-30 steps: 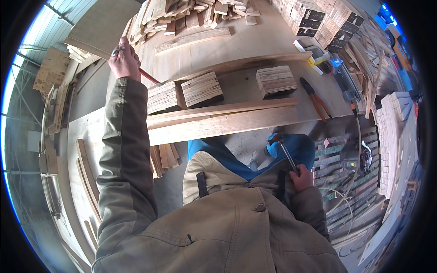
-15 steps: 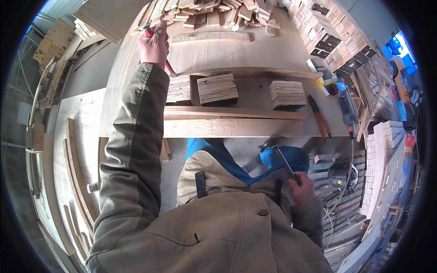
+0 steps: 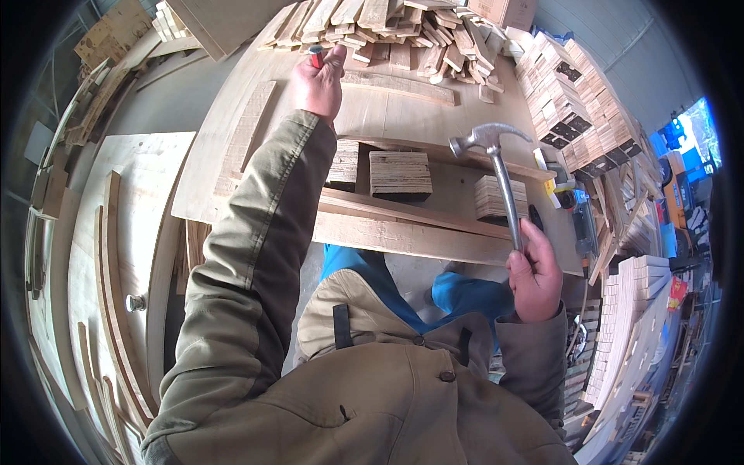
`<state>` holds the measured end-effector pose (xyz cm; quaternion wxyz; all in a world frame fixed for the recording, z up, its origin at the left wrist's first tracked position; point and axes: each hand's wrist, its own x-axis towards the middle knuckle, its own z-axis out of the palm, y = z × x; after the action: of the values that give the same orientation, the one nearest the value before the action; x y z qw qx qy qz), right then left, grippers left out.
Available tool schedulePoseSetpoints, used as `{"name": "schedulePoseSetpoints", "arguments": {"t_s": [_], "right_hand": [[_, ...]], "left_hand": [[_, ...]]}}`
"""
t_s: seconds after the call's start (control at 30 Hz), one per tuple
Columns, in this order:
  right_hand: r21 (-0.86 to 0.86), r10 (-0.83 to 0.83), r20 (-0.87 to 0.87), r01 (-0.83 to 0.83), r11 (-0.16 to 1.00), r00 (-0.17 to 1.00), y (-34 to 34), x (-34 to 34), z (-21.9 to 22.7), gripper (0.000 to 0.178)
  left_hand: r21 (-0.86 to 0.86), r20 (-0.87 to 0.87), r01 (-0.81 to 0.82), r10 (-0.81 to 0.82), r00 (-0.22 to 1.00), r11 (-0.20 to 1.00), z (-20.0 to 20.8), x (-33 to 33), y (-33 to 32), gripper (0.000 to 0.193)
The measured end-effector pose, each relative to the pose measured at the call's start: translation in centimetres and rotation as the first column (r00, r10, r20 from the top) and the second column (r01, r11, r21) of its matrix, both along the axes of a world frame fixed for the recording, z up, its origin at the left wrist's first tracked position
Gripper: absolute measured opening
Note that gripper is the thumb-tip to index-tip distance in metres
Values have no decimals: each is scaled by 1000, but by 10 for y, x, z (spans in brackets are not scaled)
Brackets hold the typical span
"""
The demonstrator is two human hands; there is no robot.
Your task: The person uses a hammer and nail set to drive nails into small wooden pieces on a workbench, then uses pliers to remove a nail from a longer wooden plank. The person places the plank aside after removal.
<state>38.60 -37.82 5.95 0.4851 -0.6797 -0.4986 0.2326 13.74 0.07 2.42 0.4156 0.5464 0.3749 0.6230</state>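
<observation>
Grip of right hand (image 3: 536, 280) round hammer (image 3: 503, 184), right of middle block (image 3: 400, 175); clench of left hand (image 3: 320, 87) on red tool (image 3: 316, 58), left of and beyond middle block. Could hit left hand if swung off-line; could glance off with red tool tilted.

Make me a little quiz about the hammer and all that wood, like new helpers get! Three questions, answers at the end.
1. Who holds the hammer: left or right?
2. True or false: nobody is holding the red tool.
3. Fill in: a heap of ____ lies at the far side of the table.

Key:
1. Right: the right hand grips its handle.
2. False: it's in the left hand.
3. Wood pieces.
</observation>
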Motion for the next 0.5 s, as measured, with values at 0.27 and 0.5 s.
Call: {"name": "schedulePoseSetpoints", "arguments": {"t_s": [0.27, 0.5], "right_hand": [[195, 150, 279, -209, 958, 949, 84, -32, 69, 42], [176, 189, 507, -315, 933, 841, 128, -55, 104, 46]], "left_hand": [[71, -45, -41, 45, 998, 997, 7, -2, -5, 45], [153, -63, -24, 34, 997, 988, 19, 3, -5, 50]]}}
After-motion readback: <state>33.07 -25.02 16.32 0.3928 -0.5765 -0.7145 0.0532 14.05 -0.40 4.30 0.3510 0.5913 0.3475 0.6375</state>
